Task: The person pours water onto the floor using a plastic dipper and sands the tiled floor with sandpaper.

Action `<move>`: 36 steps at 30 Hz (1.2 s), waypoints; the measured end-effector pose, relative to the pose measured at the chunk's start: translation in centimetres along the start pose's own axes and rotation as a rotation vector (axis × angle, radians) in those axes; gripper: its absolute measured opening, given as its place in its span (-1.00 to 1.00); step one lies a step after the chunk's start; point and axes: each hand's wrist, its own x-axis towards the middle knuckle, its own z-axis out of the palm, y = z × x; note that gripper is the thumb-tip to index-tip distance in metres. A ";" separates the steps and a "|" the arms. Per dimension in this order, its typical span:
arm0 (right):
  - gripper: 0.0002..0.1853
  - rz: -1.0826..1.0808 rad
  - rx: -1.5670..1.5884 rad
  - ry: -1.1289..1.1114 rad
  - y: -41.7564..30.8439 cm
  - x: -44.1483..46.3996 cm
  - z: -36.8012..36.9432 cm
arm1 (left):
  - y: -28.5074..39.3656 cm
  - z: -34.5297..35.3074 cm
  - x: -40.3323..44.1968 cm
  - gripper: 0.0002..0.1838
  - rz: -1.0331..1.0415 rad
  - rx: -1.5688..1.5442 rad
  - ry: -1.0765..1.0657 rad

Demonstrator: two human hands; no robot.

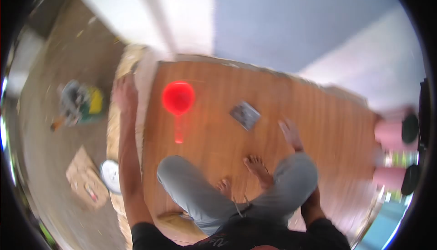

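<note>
A bright red dipper (178,99) lies on the left part of a reddish-brown, wood-patterned floor (337,134), its round bowl toward the far side and its straight handle pointing near, toward a seated person in gray trousers (191,188) and a black shirt (227,242). The dipper is one vivid color throughout, the bowl's rim a circle around a slightly deeper red interior, its outline softened by blur.

Left of the bowl, the person's left hand (124,93) reaches out to the pale, rough edge (114,134) of the floor; blur hides how its fingers stand, and whether it presses on the edge cannot be told. To the right of the dipper, a flat, dark gray square packet (245,115) with a blurred pattern lies at an angle. The right hand (290,134) is near it, on the right and nearer side, its grip loose and the fingers extended.

Bare feet (258,170) rest between the bent knees. Beyond the edge at left, a jumble of gray, yellow and green items (82,103) lies on brown ground (50,159), with a brown sheet (86,177) and a round white lid-like object (110,176) nearer. White and blue-gray walls (282,18) rise on the far side; two pink objects (390,134) with dark ends stand out at right.
</note>
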 end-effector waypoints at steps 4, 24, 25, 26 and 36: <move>-0.35 -0.154 0.011 0.083 -9.2 0.1 -5.4 | 15.9 -5.9 2.9 -0.68 0.537 -0.550 -0.091; -0.64 -0.034 -0.629 0.357 10.2 8.3 14.7 | 30.5 -6.2 -2.8 -0.56 0.479 -0.761 -0.979; -0.63 -0.022 -0.684 0.390 9.3 9.6 14.9 | 29.5 -6.2 -2.5 -0.56 0.470 -0.727 -1.013; -0.63 -0.009 -0.741 0.431 9.0 11.0 14.4 | 28.6 -6.0 -2.4 -0.56 0.467 -0.695 -1.042; -0.69 0.061 -0.701 0.265 10.5 16.4 12.1 | 25.4 -7.6 -2.5 -0.52 0.301 -0.635 -1.120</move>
